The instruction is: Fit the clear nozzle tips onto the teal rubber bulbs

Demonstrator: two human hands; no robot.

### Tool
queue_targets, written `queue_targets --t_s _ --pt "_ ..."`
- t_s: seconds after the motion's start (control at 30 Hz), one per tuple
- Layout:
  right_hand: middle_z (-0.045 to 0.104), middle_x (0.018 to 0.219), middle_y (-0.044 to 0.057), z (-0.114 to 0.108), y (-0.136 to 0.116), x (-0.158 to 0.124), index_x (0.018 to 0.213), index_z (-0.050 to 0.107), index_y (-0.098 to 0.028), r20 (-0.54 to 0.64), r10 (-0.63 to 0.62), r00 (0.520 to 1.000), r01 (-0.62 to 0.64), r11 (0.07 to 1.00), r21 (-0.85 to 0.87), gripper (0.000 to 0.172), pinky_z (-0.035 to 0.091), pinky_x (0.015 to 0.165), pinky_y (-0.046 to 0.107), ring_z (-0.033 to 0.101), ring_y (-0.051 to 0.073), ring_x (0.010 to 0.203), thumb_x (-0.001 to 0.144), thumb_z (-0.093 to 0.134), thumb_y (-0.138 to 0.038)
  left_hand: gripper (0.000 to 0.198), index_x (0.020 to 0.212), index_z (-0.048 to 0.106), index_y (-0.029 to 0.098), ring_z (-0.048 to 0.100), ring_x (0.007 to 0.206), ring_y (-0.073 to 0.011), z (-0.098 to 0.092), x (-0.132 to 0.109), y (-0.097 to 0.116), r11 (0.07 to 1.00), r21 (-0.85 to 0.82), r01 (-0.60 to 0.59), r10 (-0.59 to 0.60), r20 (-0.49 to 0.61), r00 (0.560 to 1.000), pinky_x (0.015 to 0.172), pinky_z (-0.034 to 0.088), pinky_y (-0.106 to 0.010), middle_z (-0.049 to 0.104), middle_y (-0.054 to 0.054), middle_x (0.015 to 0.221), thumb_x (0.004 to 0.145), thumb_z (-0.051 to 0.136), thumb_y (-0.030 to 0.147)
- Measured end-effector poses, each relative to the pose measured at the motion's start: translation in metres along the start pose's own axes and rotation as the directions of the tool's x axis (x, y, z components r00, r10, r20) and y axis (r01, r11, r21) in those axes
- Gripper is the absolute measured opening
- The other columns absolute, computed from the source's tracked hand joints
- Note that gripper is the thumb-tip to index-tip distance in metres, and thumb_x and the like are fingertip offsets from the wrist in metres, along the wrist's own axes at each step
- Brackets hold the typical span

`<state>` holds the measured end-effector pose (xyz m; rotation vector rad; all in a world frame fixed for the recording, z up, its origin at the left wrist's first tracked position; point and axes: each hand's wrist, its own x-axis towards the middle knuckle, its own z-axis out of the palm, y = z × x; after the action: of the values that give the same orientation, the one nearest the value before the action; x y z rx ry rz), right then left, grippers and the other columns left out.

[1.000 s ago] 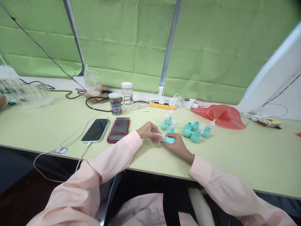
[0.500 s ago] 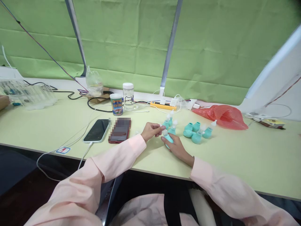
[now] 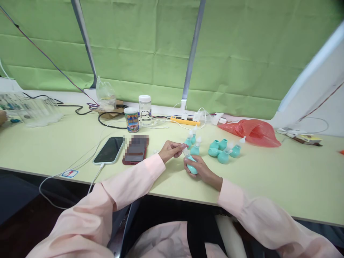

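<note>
My right hand (image 3: pixel 202 170) is wrapped round a small teal rubber bulb (image 3: pixel 191 166) with a clear nozzle, held tilted just above the pale green table (image 3: pixel 268 179). My left hand (image 3: pixel 170 150) pinches the tip of that nozzle between thumb and fingers. Just beyond my hands stand two more teal bulbs with clear nozzles (image 3: pixel 192 141). To their right lies a cluster of several teal bulbs (image 3: pixel 223 148), some with nozzles and some bare.
Two phones (image 3: pixel 110 149) lie to the left, one on a white cable. Behind them stand a printed cup (image 3: pixel 131 119) and a clear jar (image 3: pixel 145 108). A yellow power strip (image 3: pixel 185 120), a red plastic bag (image 3: pixel 251 132) and clear packaging (image 3: pixel 29 107) line the back.
The bulb has tipped from lying flat to pointing up-left and come a little nearer me in my right hand. My left hand has slid to the nozzle tip.
</note>
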<state>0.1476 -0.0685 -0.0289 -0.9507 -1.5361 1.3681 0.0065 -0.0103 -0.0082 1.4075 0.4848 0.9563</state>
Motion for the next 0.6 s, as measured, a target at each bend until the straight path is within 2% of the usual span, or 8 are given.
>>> queue_targets --t_s 0.13,0.3,0.4,0.47,0.53,0.6 --pt "0.043 0.048 -0.004 0.001 0.0 0.001 0.065 0.044 -0.015 0.052 0.054 0.997 -0.059 0.993 0.1 0.023 0.022 0.031 0.017 0.034 0.004 0.032 0.074 0.044 -0.036 0.042 0.081 0.061 0.003 0.026 0.039 -0.0016 0.001 0.0 -0.001 0.997 -0.062 0.047 -0.046 0.01 0.999 0.04 0.013 -0.02 0.032 0.006 0.042 0.06 0.061 0.039" --pt "0.046 0.053 -0.004 0.002 -0.003 0.004 0.069 0.045 -0.016 -0.026 -0.052 0.998 0.054 0.996 0.073 0.021 0.029 0.035 0.019 0.039 0.005 0.035 0.071 0.049 -0.036 0.041 0.09 0.059 0.007 0.032 0.04 -0.0035 0.006 -0.001 0.002 0.996 -0.09 0.03 -0.028 0.018 0.999 0.041 0.021 -0.02 0.037 0.004 0.044 0.066 0.056 0.04" --pt "0.046 0.054 -0.004 0.002 -0.004 0.006 0.076 0.046 -0.017 -0.077 -0.123 0.989 0.122 0.992 -0.019 0.02 0.03 0.035 0.02 0.038 0.005 0.035 0.07 0.051 -0.035 0.037 0.084 0.061 0.008 0.038 0.045 -0.0053 0.007 -0.002 0.005 0.998 -0.055 0.035 -0.035 0.012 0.999 0.042 0.026 -0.02 0.041 0.002 0.048 0.065 0.056 0.039" --pt "0.044 0.053 -0.005 0.001 -0.004 0.006 0.077 0.047 -0.016 -0.109 -0.177 0.978 0.164 0.979 -0.119 0.02 0.031 0.036 0.02 0.037 0.005 0.036 0.069 0.053 -0.035 0.033 0.078 0.063 0.008 0.038 0.047 -0.0051 0.006 -0.001 0.009 0.999 0.025 0.026 -0.025 -0.008 1.0 0.043 0.028 -0.019 0.042 0.002 0.05 0.063 0.058 0.038" --pt "0.047 0.057 -0.003 -0.001 -0.004 0.005 0.079 0.047 -0.017 -0.149 -0.244 0.958 0.208 0.953 -0.218 0.022 0.035 0.039 0.021 0.041 0.006 0.04 0.067 0.055 -0.033 0.032 0.075 0.063 0.009 0.037 0.046 -0.0045 0.003 0.002 0.016 0.992 0.124 -0.014 0.019 -0.035 0.999 0.044 0.03 -0.019 0.044 0.001 0.052 0.063 0.058 0.038" --pt "0.052 0.07 0.0 -0.003 -0.003 0.005 0.089 0.045 -0.018 -0.214 -0.322 0.922 0.253 0.921 -0.296 0.03 0.041 0.047 0.022 0.048 0.009 0.051 0.066 0.057 -0.032 0.032 0.076 0.063 0.01 0.04 0.049 -0.0051 -0.002 0.007 0.027 0.975 0.208 -0.084 0.099 -0.065 0.993 0.045 0.035 -0.019 0.05 -0.001 0.06 0.063 0.057 0.039"
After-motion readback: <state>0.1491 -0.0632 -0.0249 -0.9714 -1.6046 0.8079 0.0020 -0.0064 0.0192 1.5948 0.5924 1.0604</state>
